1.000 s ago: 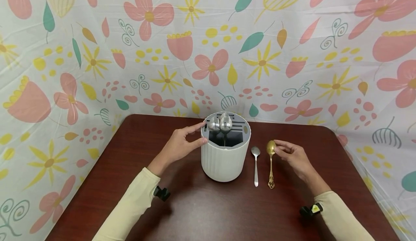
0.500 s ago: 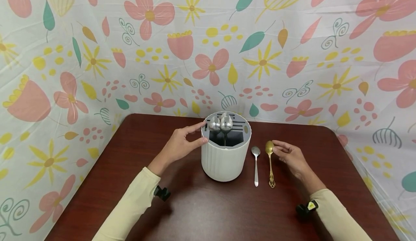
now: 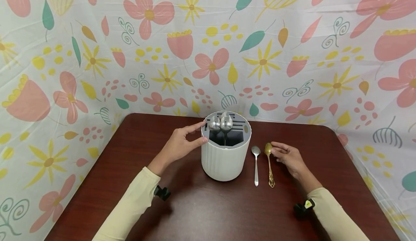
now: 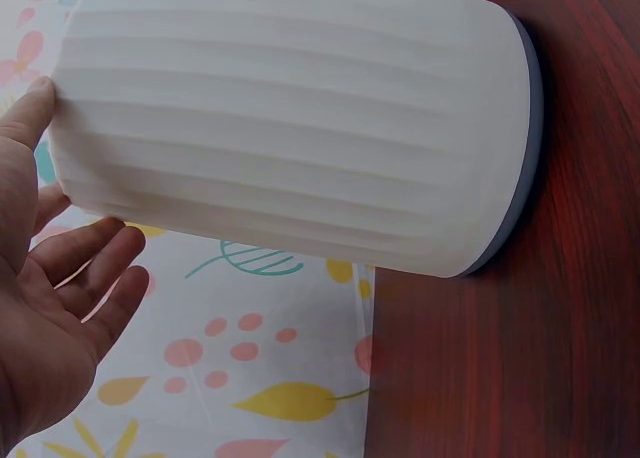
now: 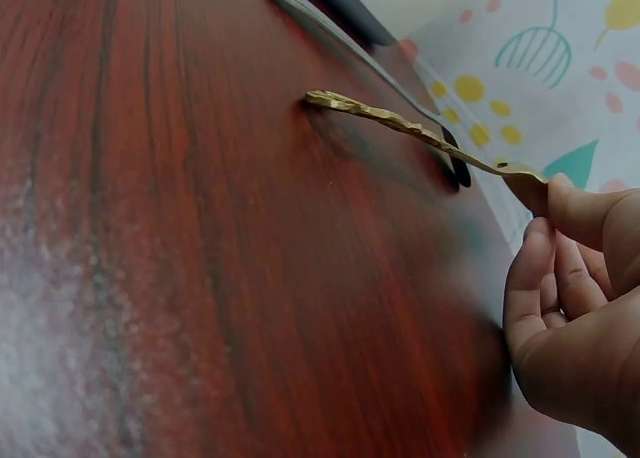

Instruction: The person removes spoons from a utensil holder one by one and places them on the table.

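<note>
In the head view my right hand pinches the bowl end of a gold spoon between thumb and fingers. The right wrist view shows that the ornate handle of this gold spoon slants down, its tip at the tabletop. A silver spoon lies just left of it. My left hand touches the upper left side and rim of a white ribbed utensil holder, fingers extended. Seen from the left wrist, the thumb and fingers rest along the top edge of the holder. Silver spoons stand bowl-up inside it.
The dark reddish-brown table backs onto a floral-patterned cloth, which also hangs at both sides. The holder's grey top has narrow slots at the back and one large opening in front.
My right hand has shifted slightly left and towards me, bringing the gold spoon's bowl nearer the silver spoon while its handle end stays low. The left hand and holder have not visibly moved.
</note>
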Demonstrator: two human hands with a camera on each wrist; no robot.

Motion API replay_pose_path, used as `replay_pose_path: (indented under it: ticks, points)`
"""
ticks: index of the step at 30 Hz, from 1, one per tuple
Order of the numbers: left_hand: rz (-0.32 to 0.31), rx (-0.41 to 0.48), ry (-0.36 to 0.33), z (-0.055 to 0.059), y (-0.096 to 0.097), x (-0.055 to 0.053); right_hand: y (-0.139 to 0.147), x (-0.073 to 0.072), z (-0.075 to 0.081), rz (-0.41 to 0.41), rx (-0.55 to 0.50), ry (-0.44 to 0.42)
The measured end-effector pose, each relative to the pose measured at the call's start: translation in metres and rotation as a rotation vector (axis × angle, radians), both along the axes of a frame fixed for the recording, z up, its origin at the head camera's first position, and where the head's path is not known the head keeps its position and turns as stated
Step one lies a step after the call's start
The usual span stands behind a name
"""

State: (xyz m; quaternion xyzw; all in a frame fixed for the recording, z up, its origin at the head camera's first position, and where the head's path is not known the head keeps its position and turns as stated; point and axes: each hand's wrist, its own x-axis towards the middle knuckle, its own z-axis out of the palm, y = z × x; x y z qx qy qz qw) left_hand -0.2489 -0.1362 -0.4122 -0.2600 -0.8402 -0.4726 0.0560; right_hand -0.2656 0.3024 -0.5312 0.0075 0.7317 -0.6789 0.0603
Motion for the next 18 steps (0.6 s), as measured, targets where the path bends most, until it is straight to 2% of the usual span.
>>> replay_pose_path:
  ticks: [4,18]
  points:
    - [-0.005,0.006,0.002,-0.0004,0.0,-0.0001,-0.0007,-0.0013,-0.0013,-0.007,0.003,-0.004]
    - [0.003,-0.006,-0.015,0.0014,0.0006,0.0007,-0.0011,-0.0049,-0.0034,0.008,0.143,0.005]
